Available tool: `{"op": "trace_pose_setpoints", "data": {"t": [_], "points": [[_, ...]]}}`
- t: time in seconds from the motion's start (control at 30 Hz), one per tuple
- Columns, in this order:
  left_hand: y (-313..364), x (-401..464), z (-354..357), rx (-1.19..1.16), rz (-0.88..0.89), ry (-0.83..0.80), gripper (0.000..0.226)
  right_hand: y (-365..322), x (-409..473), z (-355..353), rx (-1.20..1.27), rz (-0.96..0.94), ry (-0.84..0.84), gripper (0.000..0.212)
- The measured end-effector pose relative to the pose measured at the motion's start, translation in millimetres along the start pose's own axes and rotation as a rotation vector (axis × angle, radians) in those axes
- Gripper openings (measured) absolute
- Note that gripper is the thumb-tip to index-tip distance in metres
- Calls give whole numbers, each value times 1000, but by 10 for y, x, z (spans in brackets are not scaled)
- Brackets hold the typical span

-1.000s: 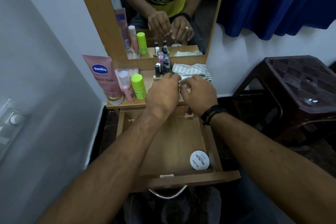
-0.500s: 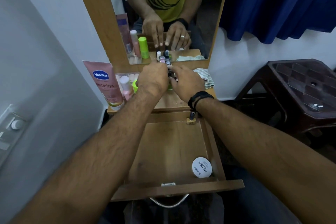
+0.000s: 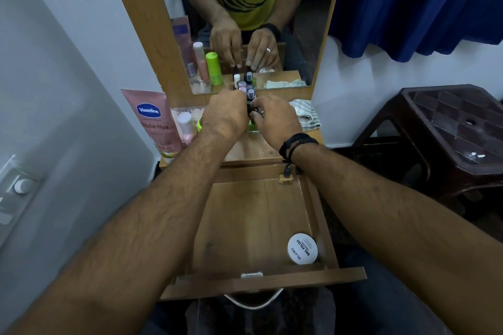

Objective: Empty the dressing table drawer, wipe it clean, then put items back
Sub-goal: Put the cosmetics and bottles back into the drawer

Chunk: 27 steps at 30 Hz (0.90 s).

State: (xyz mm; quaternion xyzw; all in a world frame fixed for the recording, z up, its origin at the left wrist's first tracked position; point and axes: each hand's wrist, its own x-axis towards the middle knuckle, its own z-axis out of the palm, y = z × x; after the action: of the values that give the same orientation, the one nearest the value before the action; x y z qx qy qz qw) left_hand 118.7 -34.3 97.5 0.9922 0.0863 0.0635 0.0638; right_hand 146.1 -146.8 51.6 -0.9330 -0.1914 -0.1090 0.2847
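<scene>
— Wooden drawer point(image 3: 245, 226) pulled fully out below the dressing table top point(image 3: 253, 148). What lies in it?

— Two things. One round white tub point(image 3: 302, 248), its lid printed "NAIL POLISH", sits in the near right corner. One small bottle with a dark cap point(image 3: 286, 174) stands at the far right corner, against the back wall.

— And the hands?

— Both are up on the table top, at a cluster of nail polish bottles point(image 3: 250, 95) before the mirror point(image 3: 245, 22). The right hand point(image 3: 275, 117) has its fingers curled round one dark bottle from that cluster, pinching it. The left hand point(image 3: 227, 114) is curled in close beside it, fingertips among the same bottles; whether it grips one, I cannot tell. How many bottles stand there cannot be counted either, since the hands cover most of them.

— Anything left of the hands?

— One pink Vaseline tube point(image 3: 152, 119) standing on its cap, one pale pink bottle with a white cap point(image 3: 186, 128) just beside it, and one green-capped container point(image 3: 200, 125) mostly hidden behind the left wrist.

— To the right?

— One folded striped cloth point(image 3: 306, 114), touching the back edge of the table top. One dark brown plastic stool point(image 3: 449, 130) stands well apart, under a blue curtain point(image 3: 413, 0).
</scene>
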Motion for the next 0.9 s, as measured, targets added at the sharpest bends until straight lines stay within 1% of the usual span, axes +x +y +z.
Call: {"op": "trace_pose_setpoints", "data": {"t": [0.07,0.17,0.27,0.3,0.37,0.47,0.57,0.67,0.73,0.9], "points": [[2,-11,-39,-22,-9,-4,19,-2,-14,-36,18,0,9,20],[-1,-51,-140,-60,8,32,14,8,-70,-168,71,7,38,20],[27,-130,-244,-66,47,7,16,15,-207,-402,116,-4,37,14],[48,-161,-262,-54,62,-22,19,17,-266,-490,127,-3,15,11],[111,-247,-261,-55,92,-84,20,24,-397,-657,111,15,-86,8],[230,-411,-147,-91,148,-173,21,106,-573,-787,15,55,-268,11],[313,-566,110,-124,203,-263,19,262,-729,-728,-60,93,-365,12],[348,-660,376,-125,194,-323,18,428,-855,-569,-106,108,-403,12],[356,-702,526,-111,204,-357,20,526,-911,-454,-125,109,-404,15],[344,-758,838,-92,276,-376,30,732,-1003,-216,-192,102,-362,24]]}}
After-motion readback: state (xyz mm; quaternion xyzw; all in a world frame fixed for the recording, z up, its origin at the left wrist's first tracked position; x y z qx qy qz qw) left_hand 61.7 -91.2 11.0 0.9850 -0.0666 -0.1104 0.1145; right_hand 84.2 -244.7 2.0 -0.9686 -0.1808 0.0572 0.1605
